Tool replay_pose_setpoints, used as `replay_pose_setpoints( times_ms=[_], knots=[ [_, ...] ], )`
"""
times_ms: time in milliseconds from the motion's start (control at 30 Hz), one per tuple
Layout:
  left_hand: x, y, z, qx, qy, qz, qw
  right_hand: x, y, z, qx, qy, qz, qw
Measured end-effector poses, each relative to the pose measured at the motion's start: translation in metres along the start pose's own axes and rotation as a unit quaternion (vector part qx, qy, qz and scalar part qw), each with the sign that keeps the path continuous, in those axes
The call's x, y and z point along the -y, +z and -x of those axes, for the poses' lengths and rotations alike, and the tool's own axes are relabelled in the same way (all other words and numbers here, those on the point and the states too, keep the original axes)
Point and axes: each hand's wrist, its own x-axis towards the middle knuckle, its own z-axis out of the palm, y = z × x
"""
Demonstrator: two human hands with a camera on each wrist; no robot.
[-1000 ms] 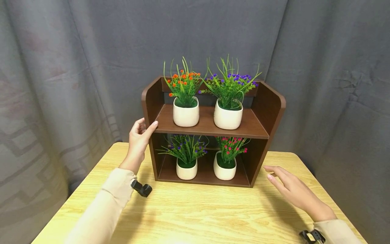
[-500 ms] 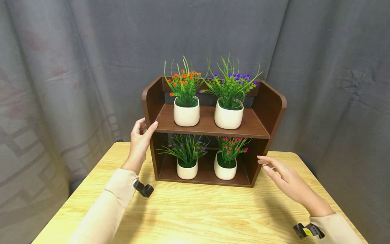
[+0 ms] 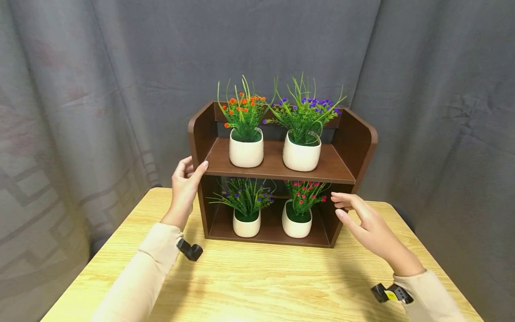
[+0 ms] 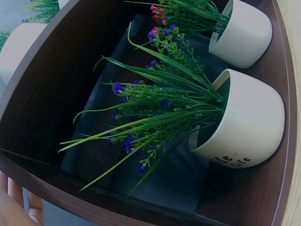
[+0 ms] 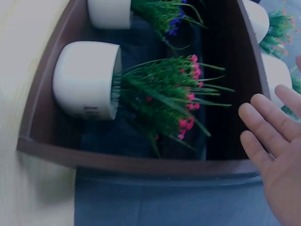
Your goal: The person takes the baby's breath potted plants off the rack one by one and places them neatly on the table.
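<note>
A dark brown two-tier wooden shelf (image 3: 277,176) stands upright on the table. My left hand (image 3: 184,188) grips its left side panel, thumb at the front edge of the middle board and fingers round the outside; most of those fingers are hidden. On the upper tier are a white pot (image 3: 246,154) with orange flowers and a white pot (image 3: 301,156) with purple flowers. Below sit a pot with purple flowers (image 4: 254,122) and a pot with pink flowers (image 5: 84,80). My right hand (image 3: 372,230) holds nothing, fingers extended, in front of the right side panel (image 3: 354,143).
The shelf rests on a light wood-grain table (image 3: 257,281). Grey curtains (image 3: 161,53) hang behind and on both sides. A black camera (image 3: 190,250) is strapped on the left wrist, another black camera (image 3: 392,294) on the right.
My right hand has moved up and left, from beside the shelf's lower right to in front of its right panel. The left hand keeps its grip; shelf and pots stay in place.
</note>
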Motion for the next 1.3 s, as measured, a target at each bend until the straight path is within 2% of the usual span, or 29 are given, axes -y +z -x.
replay_pose_setpoints(
  times_ms=[200, 333, 633, 933, 1067, 1300],
  knots=[
    [0.002, 0.001, 0.0, -0.006, 0.008, 0.0, 0.9999, 0.006, 0.001, -0.017, -0.046, -0.03, 0.002, 0.9985],
    [0.003, 0.0, 0.0, -0.009, 0.008, 0.0, 0.9999, 0.01, 0.003, -0.027, -0.063, -0.028, 0.001, 0.9976],
    [0.004, 0.001, 0.0, -0.008, 0.007, 0.001, 0.9999, 0.019, 0.003, -0.047, -0.085, 0.018, -0.047, 0.9952],
    [0.001, 0.0, 0.001, -0.009, -0.002, 0.003, 1.0, 0.022, 0.002, -0.067, -0.069, 0.068, -0.094, 0.9909],
    [0.001, 0.0, 0.002, -0.011, 0.001, 0.004, 0.9999, 0.022, 0.001, -0.079, -0.054, 0.104, -0.135, 0.9839],
    [0.001, 0.001, 0.002, -0.009, 0.004, 0.009, 0.9999, 0.02, 0.0, -0.096, -0.039, 0.149, -0.213, 0.9648]
  ],
)
